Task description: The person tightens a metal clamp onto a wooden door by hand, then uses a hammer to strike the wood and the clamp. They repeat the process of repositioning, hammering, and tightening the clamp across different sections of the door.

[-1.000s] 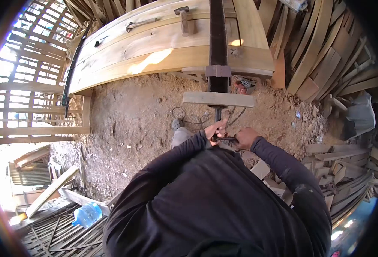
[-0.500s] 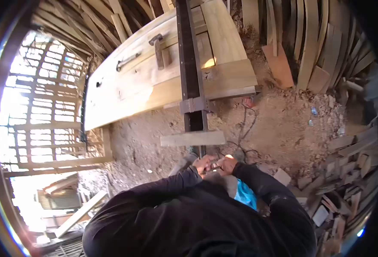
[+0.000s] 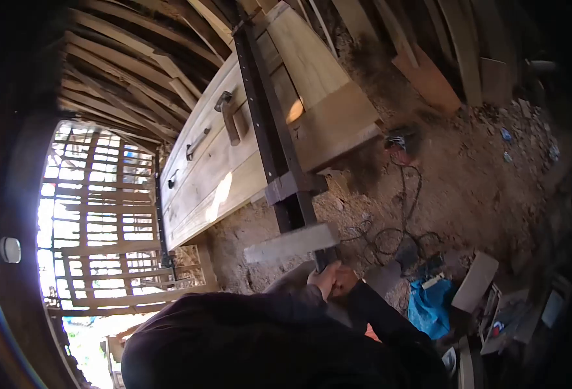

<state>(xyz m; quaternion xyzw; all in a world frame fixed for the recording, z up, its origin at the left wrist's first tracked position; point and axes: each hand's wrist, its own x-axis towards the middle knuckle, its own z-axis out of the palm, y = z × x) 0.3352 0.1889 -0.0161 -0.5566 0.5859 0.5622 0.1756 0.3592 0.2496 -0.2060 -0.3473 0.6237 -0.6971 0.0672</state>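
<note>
A long black bar clamp (image 3: pixel 270 139) lies across a wide wooden panel (image 3: pixel 214 168) of joined planks. Its near end passes a small wooden block (image 3: pixel 291 243) and ends at a screw handle. My left hand (image 3: pixel 323 279) and my right hand (image 3: pixel 345 280) are side by side, both closed around that handle just below the block. The handle itself is mostly hidden by my fingers. My dark sleeves and torso fill the lower part of the view.
A hammer (image 3: pixel 227 120) and a metal tool (image 3: pixel 197 142) lie on the panel. Dirt floor with tangled cable (image 3: pixel 396 240), a blue bag (image 3: pixel 429 305), and wood offcuts (image 3: pixel 475 282) on the right. Stacked planks (image 3: pixel 124 71) behind, a lattice gate (image 3: pixel 98 227) left.
The view has swung and tilted left, so panel and clamp now run diagonally. My hands have stayed on the clamp handle and moved closer together.
</note>
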